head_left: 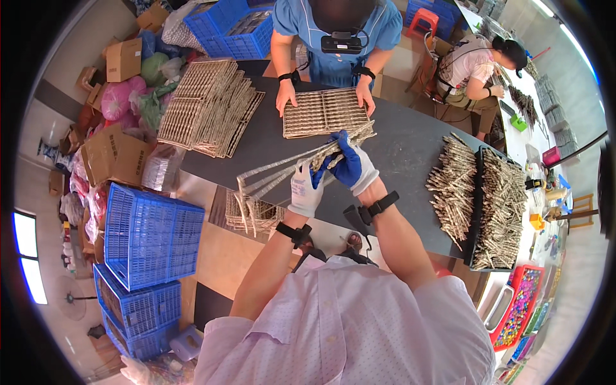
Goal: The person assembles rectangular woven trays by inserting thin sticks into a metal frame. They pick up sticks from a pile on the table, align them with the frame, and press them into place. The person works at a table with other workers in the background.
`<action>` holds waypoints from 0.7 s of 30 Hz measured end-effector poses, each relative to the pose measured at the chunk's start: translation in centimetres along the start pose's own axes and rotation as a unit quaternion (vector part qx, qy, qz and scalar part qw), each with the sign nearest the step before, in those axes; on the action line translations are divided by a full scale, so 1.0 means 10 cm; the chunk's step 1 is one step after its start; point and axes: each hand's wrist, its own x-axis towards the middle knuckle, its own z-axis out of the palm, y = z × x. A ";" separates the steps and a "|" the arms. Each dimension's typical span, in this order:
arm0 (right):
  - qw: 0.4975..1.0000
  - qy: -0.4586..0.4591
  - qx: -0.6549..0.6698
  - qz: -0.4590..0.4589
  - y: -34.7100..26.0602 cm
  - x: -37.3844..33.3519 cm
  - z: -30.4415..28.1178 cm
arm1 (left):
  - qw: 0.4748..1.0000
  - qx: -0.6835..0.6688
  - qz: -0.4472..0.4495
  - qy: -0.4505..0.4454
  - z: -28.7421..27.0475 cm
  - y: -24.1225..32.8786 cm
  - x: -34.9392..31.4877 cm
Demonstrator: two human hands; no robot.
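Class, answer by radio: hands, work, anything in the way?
Left hand and right hand gloved, gripping beige bundle. Bundle splays leftward. Close ahead: beige panel, another person's hands on it.

Blu crates (154, 237) L; cdbd box (124, 59) UL; red stool (425, 17) bkgd; prob. fan (70, 298) L

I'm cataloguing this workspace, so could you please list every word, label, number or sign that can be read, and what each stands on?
No text reads clearly enough to quote.
Large cardboard box: dark print, too blurred.
Smaller cardboard box, above it in the picture: print too small.
Left glove: bluish print on the white back, too blurred.
Black head-worn camera, at the top: pale label, too small.
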 end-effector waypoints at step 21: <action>1.000 -0.009 0.011 0.000 0.05 0.25 -0.09 | 0.993 -0.090 -0.068 -0.019 0.15 -0.17 0.12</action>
